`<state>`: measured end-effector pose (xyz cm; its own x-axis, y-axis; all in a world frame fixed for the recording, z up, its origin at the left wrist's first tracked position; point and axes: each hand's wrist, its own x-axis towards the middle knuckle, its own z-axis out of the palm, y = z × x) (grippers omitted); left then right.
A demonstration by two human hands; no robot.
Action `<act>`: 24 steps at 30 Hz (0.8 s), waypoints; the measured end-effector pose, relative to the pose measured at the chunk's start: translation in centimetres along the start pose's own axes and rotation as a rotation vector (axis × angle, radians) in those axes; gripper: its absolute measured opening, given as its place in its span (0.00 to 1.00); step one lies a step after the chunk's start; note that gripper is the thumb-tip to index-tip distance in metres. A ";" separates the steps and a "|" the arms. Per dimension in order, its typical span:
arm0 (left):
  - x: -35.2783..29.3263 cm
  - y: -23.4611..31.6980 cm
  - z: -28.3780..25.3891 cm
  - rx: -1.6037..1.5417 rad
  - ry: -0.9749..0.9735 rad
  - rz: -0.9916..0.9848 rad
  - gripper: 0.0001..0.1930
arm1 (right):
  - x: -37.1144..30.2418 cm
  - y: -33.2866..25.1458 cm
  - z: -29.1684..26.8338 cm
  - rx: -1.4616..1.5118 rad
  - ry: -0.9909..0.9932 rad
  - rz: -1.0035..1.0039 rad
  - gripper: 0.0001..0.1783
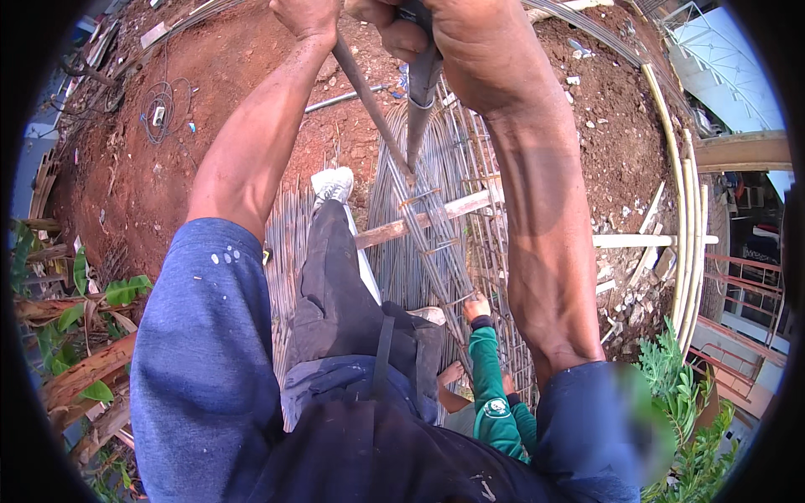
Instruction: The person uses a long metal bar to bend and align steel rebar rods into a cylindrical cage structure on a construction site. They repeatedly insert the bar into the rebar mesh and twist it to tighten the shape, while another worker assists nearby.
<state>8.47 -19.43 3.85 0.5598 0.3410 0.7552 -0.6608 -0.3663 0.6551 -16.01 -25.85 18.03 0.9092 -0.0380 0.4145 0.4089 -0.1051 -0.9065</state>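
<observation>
My left hand (305,15) is closed at the top edge, partly cut off by the frame, by the upper end of a slim metal bar. My right hand (398,29) wraps round a black grip on a thicker bar. Both bars slant down and meet in a point, like a long two-armed metal tool (374,105). Its lower tip lies over a narrow rebar cage (429,230) with tied stirrups; whether they touch I cannot tell. A co-worker's hand (476,307), in a green sleeve, is on that cage lower down.
Bundled steel rods (390,268) lie beneath, crossed by a wooden beam (432,219). My white shoe (333,183) is on the rods' left side. Reddish soil (226,75) spreads around, with a tangled cable (159,113). Long pale poles (689,243) and leafy plants (671,377) are at right.
</observation>
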 end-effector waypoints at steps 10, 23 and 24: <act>0.6 -2.1 0.8 0.193 0.085 0.033 0.07 | -19.3 -5.0 2.8 0.136 0.055 -0.069 0.25; 0.6 -4.2 0.2 0.120 0.022 -0.124 0.08 | -12.3 -5.3 2.8 0.014 0.111 0.304 0.25; 0.6 -4.1 0.4 0.127 0.025 -0.127 0.08 | -12.3 -5.5 2.9 0.020 0.113 0.306 0.25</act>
<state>11.68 -18.04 1.68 0.6211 0.4120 0.6667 -0.5162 -0.4250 0.7436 -29.20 -21.97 17.67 0.9763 -0.1747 0.1280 0.1207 -0.0519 -0.9913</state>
